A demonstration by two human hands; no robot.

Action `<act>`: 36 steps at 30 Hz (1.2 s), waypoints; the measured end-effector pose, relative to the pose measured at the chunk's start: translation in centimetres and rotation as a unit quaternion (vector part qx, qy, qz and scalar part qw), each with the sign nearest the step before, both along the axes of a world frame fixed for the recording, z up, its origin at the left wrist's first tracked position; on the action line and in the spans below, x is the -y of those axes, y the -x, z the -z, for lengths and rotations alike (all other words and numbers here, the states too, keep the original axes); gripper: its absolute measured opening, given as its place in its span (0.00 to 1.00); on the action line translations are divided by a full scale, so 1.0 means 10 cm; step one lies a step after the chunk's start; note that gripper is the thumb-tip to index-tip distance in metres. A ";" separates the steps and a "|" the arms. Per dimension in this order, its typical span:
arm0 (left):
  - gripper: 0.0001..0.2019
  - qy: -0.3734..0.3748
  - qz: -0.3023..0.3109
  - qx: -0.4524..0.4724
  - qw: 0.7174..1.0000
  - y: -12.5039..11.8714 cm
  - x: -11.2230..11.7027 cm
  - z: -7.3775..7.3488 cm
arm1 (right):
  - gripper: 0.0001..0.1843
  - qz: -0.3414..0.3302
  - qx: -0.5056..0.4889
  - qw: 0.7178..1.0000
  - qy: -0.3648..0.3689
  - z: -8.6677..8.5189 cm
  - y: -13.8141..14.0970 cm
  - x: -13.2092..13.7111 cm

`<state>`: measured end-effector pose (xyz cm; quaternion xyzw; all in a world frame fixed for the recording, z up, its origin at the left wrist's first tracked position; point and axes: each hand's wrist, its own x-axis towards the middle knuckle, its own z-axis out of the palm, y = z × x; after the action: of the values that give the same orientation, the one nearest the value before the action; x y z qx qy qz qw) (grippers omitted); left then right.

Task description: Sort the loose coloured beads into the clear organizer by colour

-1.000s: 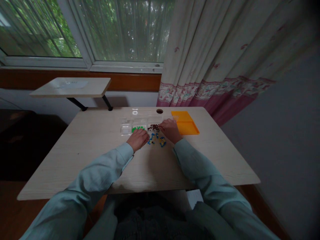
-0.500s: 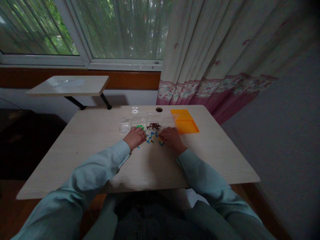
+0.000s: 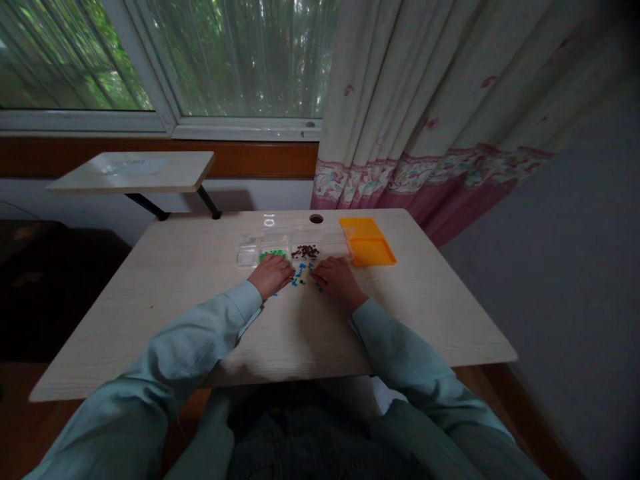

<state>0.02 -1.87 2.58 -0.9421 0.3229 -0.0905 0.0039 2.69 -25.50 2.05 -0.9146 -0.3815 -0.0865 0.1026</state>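
Note:
A small pile of blue and yellow beads (image 3: 301, 275) lies on the pale wooden table (image 3: 200, 293) between my two hands. My left hand (image 3: 271, 275) rests knuckles-up at the pile's left edge, fingers curled and pinched at the beads. My right hand (image 3: 336, 279) sits at the pile's right edge, fingers bent down onto the beads. What either hand holds is too small to make out. Just behind the pile stands a clear compartment box (image 3: 249, 255) with green beads (image 3: 273, 254) in one cell and dark brown beads (image 3: 305, 251) in another.
An orange tray (image 3: 369, 241) lies right of the clear box. A round cable hole (image 3: 316, 219) is at the table's far edge. A smaller side table (image 3: 131, 171) stands behind on the left, under the window. A flowered curtain (image 3: 430, 120) hangs at the right.
My right hand has come back from the brown-bead cell to the pile's right edge. My left hand has stayed at the pile's left edge.

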 end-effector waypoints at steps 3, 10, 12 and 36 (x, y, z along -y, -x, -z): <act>0.11 -0.001 -0.006 0.004 1.000 -0.01 0.03 0.00 | 0.10 0.002 -0.001 1.000 -0.003 0.02 -0.01 0.01; 0.11 0.030 -0.011 0.014 0.999 0.00 0.00 0.08 | 0.10 -0.002 0.000 1.000 -0.007 0.02 0.00 0.03; 0.11 0.041 -0.010 0.015 0.999 0.00 -0.02 0.09 | 0.10 -0.002 -0.001 1.000 -0.007 0.02 0.00 0.03; 0.10 0.081 -0.057 0.054 0.994 -0.45 -0.03 -0.24 | 0.13 -0.031 0.002 0.999 0.036 -0.06 0.05 -0.19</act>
<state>4.55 -1.55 4.96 -0.9500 0.2594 -0.1668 -0.0493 2.21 -23.57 2.67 -0.9052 -0.4128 -0.0709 0.0717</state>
